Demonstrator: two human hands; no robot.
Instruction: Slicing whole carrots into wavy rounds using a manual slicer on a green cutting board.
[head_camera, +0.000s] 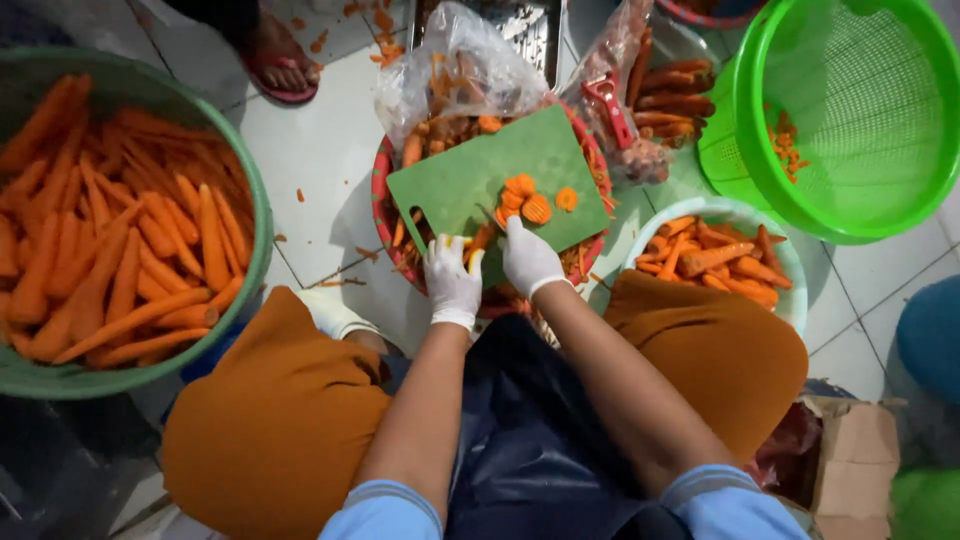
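Observation:
A green cutting board (470, 180) lies tilted across a red basket (381, 190) of carrot pieces. Several crinkle-cut carrot slices (527, 197) sit on the board. My left hand (452, 283), in a white glove, grips a carrot piece (480, 241) at the board's near edge. My right hand (527, 258), also gloved, is closed right beside it at the board's near edge, just below the slices; what it holds is hidden.
A big green tub (262, 215) of peeled carrots stands at left. At right are a pale bowl (790, 265) of carrot pieces, green baskets (850, 200), and plastic bags of carrots with a red peeler (608, 108). A sandalled foot (278, 60) rests behind. A cardboard box (855, 460) is lower right.

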